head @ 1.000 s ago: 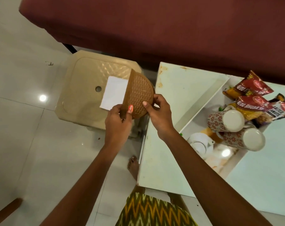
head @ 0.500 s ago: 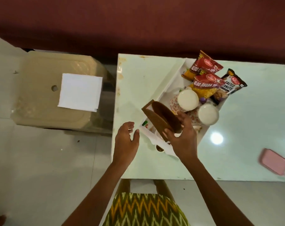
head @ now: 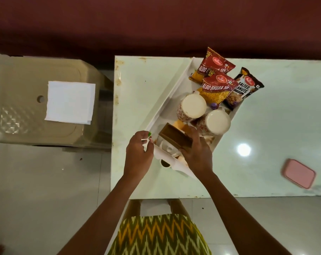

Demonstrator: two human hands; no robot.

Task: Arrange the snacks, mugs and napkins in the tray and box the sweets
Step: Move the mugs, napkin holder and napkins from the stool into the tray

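Note:
A white tray [head: 167, 105] lies at an angle on the pale table. In it are three snack packets [head: 217, 85], two patterned mugs [head: 192, 107] and a white teapot [head: 168, 149]. My right hand [head: 197, 151] grips a brown napkin holder [head: 175, 138] and holds it inside the tray's near end, beside the teapot. My left hand [head: 139, 155] pinches the tray's near left edge. A stack of white napkins [head: 70, 102] rests on the beige stool.
A beige plastic stool [head: 27, 115] stands left of the table [head: 284, 107]. A pink lidded box [head: 298, 175] sits on the table's near right. A dark red sofa fills the background. My patterned clothing and bare feet show below the table edge.
The brown holder went from above the stool, held in both hands, into the tray in my right hand alone. My left hand moved onto the tray's edge. The napkins stayed on the stool.

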